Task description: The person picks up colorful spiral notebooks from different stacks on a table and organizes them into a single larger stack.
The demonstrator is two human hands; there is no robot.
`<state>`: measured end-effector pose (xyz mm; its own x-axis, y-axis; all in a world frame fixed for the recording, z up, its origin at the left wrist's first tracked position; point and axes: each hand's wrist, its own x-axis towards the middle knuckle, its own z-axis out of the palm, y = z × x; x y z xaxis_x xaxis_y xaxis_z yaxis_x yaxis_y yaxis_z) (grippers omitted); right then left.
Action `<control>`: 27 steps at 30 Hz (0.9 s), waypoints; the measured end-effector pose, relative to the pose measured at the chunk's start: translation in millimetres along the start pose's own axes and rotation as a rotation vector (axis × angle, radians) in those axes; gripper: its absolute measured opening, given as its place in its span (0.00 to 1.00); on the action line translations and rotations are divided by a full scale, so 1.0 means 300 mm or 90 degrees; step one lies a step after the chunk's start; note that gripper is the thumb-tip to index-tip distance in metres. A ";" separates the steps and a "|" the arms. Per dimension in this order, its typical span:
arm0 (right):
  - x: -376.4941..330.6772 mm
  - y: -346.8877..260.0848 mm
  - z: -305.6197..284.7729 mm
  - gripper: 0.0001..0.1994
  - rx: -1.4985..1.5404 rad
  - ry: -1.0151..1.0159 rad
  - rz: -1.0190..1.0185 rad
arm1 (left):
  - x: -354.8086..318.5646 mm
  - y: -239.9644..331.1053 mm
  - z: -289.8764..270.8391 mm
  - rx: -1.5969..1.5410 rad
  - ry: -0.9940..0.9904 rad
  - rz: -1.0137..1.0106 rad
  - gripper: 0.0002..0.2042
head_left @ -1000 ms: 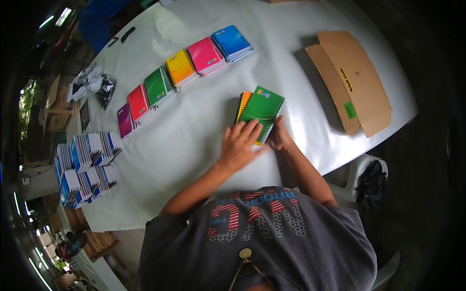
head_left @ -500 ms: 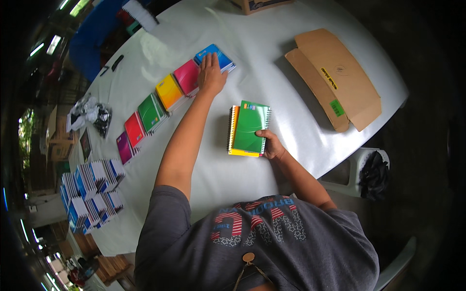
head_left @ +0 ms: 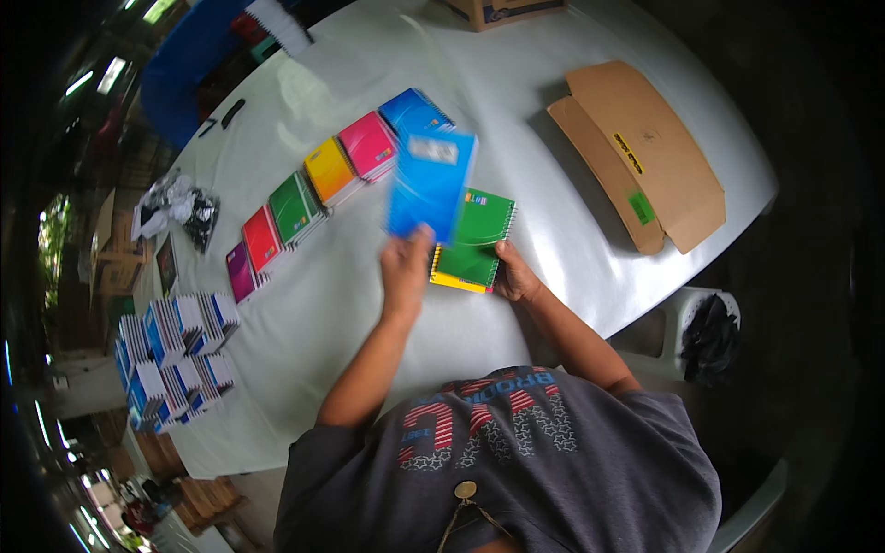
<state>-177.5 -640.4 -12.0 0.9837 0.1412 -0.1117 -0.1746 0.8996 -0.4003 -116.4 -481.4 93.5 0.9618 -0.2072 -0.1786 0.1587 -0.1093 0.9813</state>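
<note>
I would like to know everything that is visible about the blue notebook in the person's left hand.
The blue notebook is rectangular and bright blue, with a pale printed patch near its far edge and faint lighter curves on the cover, which looks like smooth card. It appears closed; motion blur hides the binding. The left hand grips it at its near edge, leaving it slightly slanted over the table. In this view it hides part of the green notebook; whether the two touch cannot be told.
</note>
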 end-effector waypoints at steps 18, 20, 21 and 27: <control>-0.109 0.140 0.222 0.48 -0.654 -0.183 -0.157 | -0.344 -0.278 -0.226 -0.155 -0.101 0.153 0.38; -0.135 0.203 0.222 0.50 -0.631 -0.104 -0.117 | -0.340 -0.357 -0.206 -0.116 -0.098 0.200 0.39; -0.131 0.222 0.201 0.50 -0.619 -0.098 -0.107 | -0.336 -0.372 -0.198 -0.104 -0.087 0.219 0.41; -0.121 0.253 0.147 0.49 -0.646 -0.131 -0.154 | -0.322 -0.408 -0.210 0.080 -0.105 0.331 0.43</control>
<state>-224.7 -558.9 1.7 0.9690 0.1572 0.1908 0.1656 0.1604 -0.9731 -214.6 -386.9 -4.9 0.8576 -0.4126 0.3071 -0.3643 -0.0658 0.9290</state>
